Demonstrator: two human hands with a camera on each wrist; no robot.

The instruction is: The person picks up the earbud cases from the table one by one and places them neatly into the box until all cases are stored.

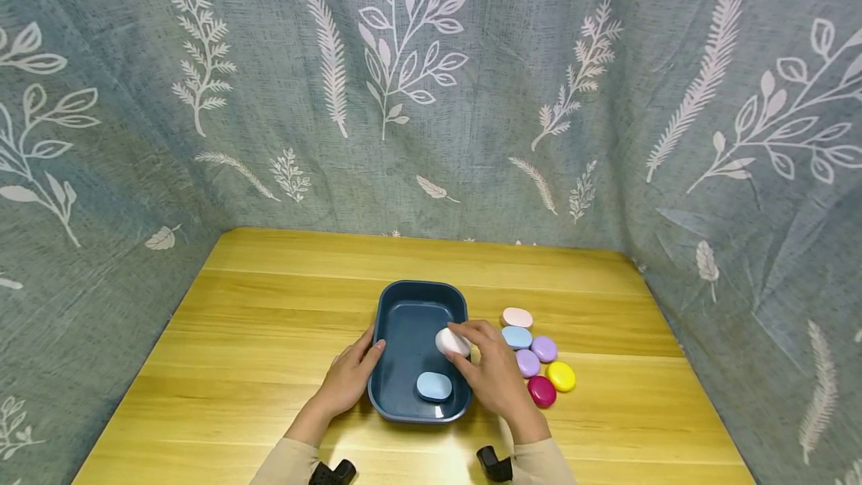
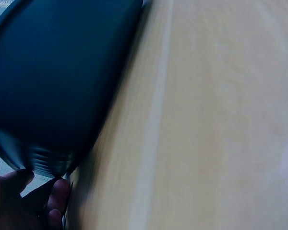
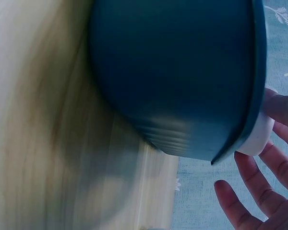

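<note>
The dark blue oval plastic tub (image 1: pixel 412 298) sat mid-surface on the pale wooden surface (image 1: pixel 269 335), with bare wood behind it and to its left. The right hand (image 1: pixel 494 376) held a smooth white oval pebble-shaped case (image 1: pixel 451 342) in curled fingers (image 1: pixel 471 331) above the tub's right rim. A light blue oval case (image 1: pixel 434 386) lay inside. The left hand (image 1: pixel 350 376) rested, fingers relaxed, against the tub's left wall. Six coloured oval cases (image 1: pixel 535 358) lay just right of the tub.

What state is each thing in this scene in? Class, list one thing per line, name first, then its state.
Blue tray: flat on the table, steadied by the left hand.
White case: pinched by the right hand over the tray.
Light blue case: lying in the tray.
Six coloured cases: closed, resting on the table right of the tray.
</note>
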